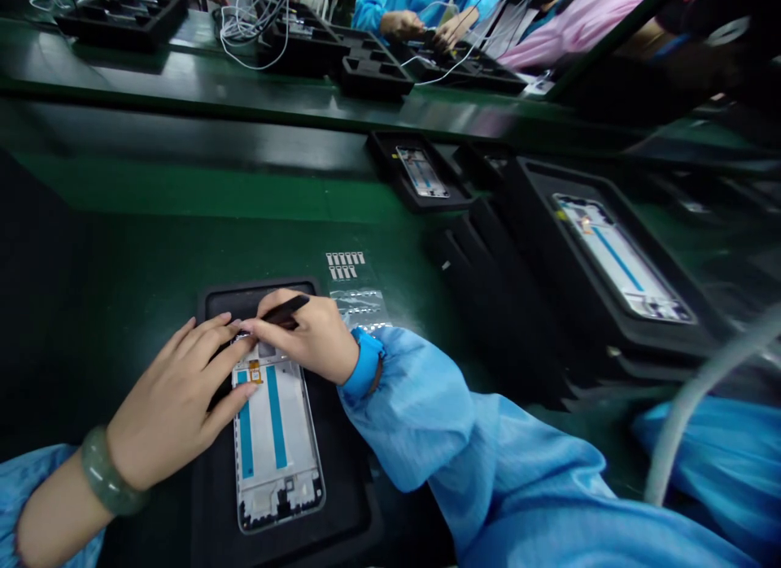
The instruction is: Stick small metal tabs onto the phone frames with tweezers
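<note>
A phone frame (pixel 302 438) with two blue strips and a small orange flex cable (pixel 255 373) lies in a black foam tray (pixel 347 503). My left hand (pixel 176 389) rests over the frame's upper left edge, fingers stretched out and thumb apart, touching near the flex cable. My right hand (pixel 308 336) is closed around a black pen-shaped tool (pixel 286 309) at the frame's top end. Its working tip is hidden by my fingers. The fingertips of both hands come close together there.
A sheet of small pale stickers (pixel 345 265) lies beyond my right wrist. Stacked black trays stand at right, the top one carrying another phone frame (pixel 622 255). Farther back is a tray with a phone frame (pixel 422 173). Across the bench, co-workers' hands (pixel 427 29) work near white cables (pixel 253 19).
</note>
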Available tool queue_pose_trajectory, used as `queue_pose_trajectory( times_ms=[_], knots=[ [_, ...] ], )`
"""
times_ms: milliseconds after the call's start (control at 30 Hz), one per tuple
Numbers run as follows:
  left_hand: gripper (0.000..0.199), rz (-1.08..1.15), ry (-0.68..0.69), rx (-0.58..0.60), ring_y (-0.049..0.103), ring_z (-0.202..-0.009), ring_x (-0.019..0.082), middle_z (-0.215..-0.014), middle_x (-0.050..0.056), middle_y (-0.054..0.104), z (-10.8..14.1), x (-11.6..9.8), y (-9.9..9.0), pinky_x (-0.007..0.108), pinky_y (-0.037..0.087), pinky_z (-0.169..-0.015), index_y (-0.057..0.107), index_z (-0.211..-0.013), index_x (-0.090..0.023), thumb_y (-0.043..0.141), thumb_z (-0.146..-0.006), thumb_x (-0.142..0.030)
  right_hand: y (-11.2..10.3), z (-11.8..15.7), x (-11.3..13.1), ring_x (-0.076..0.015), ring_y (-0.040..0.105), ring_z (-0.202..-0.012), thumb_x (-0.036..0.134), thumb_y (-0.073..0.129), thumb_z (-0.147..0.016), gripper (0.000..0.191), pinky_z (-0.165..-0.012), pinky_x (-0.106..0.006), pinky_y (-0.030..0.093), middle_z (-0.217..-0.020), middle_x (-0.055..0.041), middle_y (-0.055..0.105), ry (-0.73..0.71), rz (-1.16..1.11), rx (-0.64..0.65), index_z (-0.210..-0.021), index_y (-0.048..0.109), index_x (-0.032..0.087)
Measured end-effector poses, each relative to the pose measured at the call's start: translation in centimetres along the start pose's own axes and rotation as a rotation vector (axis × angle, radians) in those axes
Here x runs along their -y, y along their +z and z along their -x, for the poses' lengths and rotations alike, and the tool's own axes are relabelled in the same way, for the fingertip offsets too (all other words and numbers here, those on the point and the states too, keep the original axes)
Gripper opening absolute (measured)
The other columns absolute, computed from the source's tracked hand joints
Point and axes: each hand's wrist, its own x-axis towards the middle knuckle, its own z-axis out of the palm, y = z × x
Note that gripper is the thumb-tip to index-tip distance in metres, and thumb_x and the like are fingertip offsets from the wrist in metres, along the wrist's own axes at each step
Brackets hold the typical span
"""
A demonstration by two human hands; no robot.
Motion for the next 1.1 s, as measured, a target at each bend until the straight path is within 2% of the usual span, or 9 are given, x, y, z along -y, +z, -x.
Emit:
queue_pose_trajectory(
  times_ms=[100, 200, 333, 567, 767, 1100],
  knots=[
    [0.045, -0.007, -0.021, -0.020, 0.039, -0.124, 0.026, -0.126, 0.010, 0.050, -0.07, -0.51, 0.11, 0.049, 0.033, -0.103, 0.046, -0.124, -0.021, 0.047, -0.085, -0.042, -0.31, -0.41, -0.32, -0.0089, 0.057, -0.060, 0.039, 0.061, -0.078, 0.023, -0.058, -0.020, 0.046, -0.067, 0.0020, 0.058, 0.156, -0.142, -0.055, -0.076, 0.055, 0.018],
    [0.044, 0.005, -0.028, -0.038, 0.038, -0.125, 0.026, -0.125, 0.011, 0.050, -0.05, -0.62, 0.35, 0.049, 0.033, -0.103, 0.046, -0.124, -0.020, 0.047, -0.085, -0.041, -0.44, -0.70, -0.56, -0.0099, 0.059, -0.063, 0.039, 0.058, -0.080, 0.022, -0.060, -0.022, 0.048, -0.070, 0.0019, 0.057, 0.214, -0.253, 0.007, -0.080, 0.051, 0.018],
    [0.045, 0.009, -0.037, -0.042, 0.036, -0.127, 0.026, -0.126, 0.011, 0.049, 0.04, -0.64, 0.57, 0.049, 0.031, -0.105, 0.046, -0.125, -0.020, 0.046, -0.086, -0.040, -0.30, -0.61, -0.49, -0.0108, 0.060, -0.068, 0.031, 0.055, -0.081, 0.014, -0.062, -0.023, 0.049, -0.074, 0.0007, 0.058, 0.215, -0.223, 0.094, -0.083, 0.049, 0.019],
    [0.044, 0.016, -0.042, -0.052, 0.035, -0.127, 0.025, -0.127, 0.011, 0.048, 0.04, -0.78, 0.60, 0.049, 0.031, -0.105, 0.045, -0.125, -0.019, 0.045, -0.087, -0.040, -0.22, -0.51, -0.37, -0.0087, 0.057, -0.059, 0.024, 0.054, -0.079, 0.009, -0.058, -0.021, 0.046, -0.069, 0.0030, 0.056, 0.152, -0.095, 0.111, -0.081, 0.047, 0.019],
    [0.043, 0.033, -0.042, -0.064, 0.037, -0.127, 0.026, -0.128, 0.011, 0.048, 0.06, -0.69, 0.70, 0.051, 0.031, -0.104, 0.046, -0.124, -0.020, 0.046, -0.086, -0.039, -0.03, -0.66, 0.23, -0.0085, 0.058, -0.063, 0.022, 0.054, -0.079, 0.005, -0.061, -0.019, 0.046, -0.072, 0.0024, 0.058, 0.101, 0.018, 0.098, -0.080, 0.050, 0.019],
    [0.044, 0.027, -0.042, -0.056, 0.035, -0.128, 0.025, -0.128, 0.011, 0.048, 0.06, -0.70, 0.74, 0.050, 0.030, -0.106, 0.045, -0.125, -0.019, 0.044, -0.087, -0.039, -0.46, -1.09, 0.27, -0.0068, 0.055, -0.058, 0.020, 0.054, -0.078, 0.006, -0.060, -0.018, 0.044, -0.068, 0.0040, 0.055, 0.106, -0.008, 0.108, -0.079, 0.049, 0.018]
  ],
)
